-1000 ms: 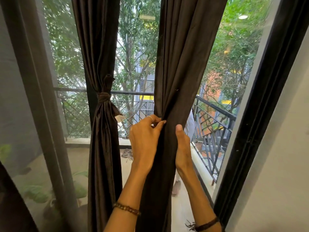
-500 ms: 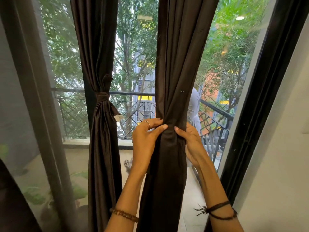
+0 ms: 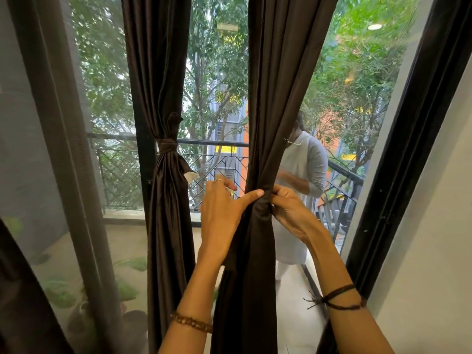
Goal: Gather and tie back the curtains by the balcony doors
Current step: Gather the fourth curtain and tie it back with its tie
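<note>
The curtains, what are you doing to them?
A person is bunching the right curtain together. The left hand and right hand squeeze it at its narrow middle, but no tie is on it yet. The left curtain is already tied back with a knot.

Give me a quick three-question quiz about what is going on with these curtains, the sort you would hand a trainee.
1. True or false: the curtain on the left is already tied with a knot.
2. Which curtain do the left hand and right hand squeeze together? A) the left one B) the curtain on the right C) neither
3. Fill in: behind the glass a person in a light shirt stands on the ____.

Key: 1 true; 2 B; 3 balcony.
</note>
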